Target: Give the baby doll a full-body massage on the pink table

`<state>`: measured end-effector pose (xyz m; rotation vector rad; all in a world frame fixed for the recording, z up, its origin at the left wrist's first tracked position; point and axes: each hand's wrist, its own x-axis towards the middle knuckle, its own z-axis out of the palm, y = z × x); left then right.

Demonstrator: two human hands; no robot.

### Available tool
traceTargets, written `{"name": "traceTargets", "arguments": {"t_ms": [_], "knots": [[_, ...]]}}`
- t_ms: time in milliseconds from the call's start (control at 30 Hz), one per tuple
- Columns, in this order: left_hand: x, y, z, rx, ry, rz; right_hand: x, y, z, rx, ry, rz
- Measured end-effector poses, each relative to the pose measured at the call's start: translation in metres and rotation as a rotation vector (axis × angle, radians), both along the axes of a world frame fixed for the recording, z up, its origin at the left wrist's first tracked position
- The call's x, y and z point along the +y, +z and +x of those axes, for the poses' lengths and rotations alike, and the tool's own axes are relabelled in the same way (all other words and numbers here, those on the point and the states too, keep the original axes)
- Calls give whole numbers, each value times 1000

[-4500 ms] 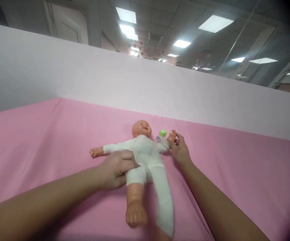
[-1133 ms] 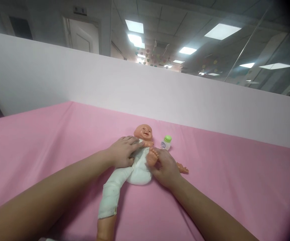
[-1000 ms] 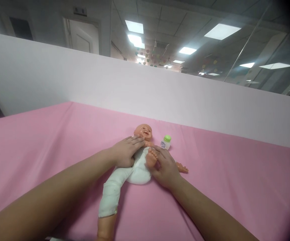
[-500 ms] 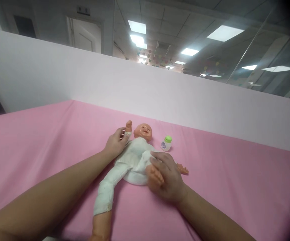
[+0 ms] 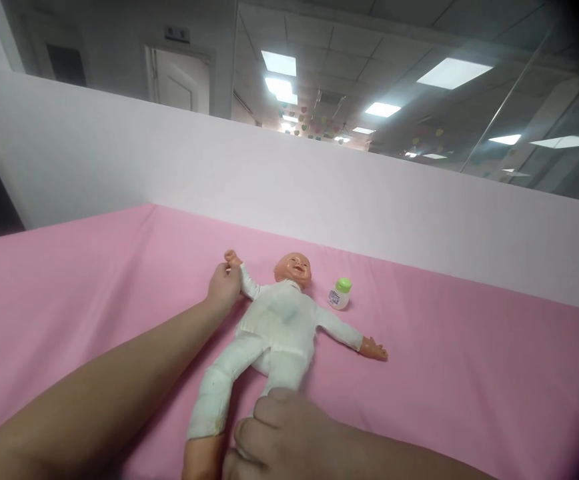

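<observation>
A person's left hand (image 5: 224,288) is pinching a doll (image 5: 284,317) at the wrist on the far left, while the right hand (image 5: 289,433) is curling its grip over the doll's right-side leg at the near edge (the knuckles are hiding the foot there). The white-suited doll is lying face up on a pink cover (image 5: 444,360), its head pointing toward a white panel (image 5: 369,207). A small green-capped bottle (image 5: 339,295) is standing just right of the head.
</observation>
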<state>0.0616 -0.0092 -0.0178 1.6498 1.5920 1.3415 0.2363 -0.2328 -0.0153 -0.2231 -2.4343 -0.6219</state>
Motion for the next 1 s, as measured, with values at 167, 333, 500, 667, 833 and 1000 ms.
{"name": "traceTargets", "arguments": {"t_ms": [167,333,500,667,833,1000], "knots": [[-35,9,20,171,-192,270,-3,15,25,223,-20,-115],[-49,10,37,526,-438,570,29,13,63,449,-252,-152],[-44,11,37,657,-582,669,67,10,76,509,-368,-397],[-46,16,37,583,-625,600,66,9,74,484,-356,-404],[-48,17,33,325,-463,421,41,19,66,477,-278,-353],[-18,7,16,-226,-51,106,10,13,42,359,30,-330]]}}
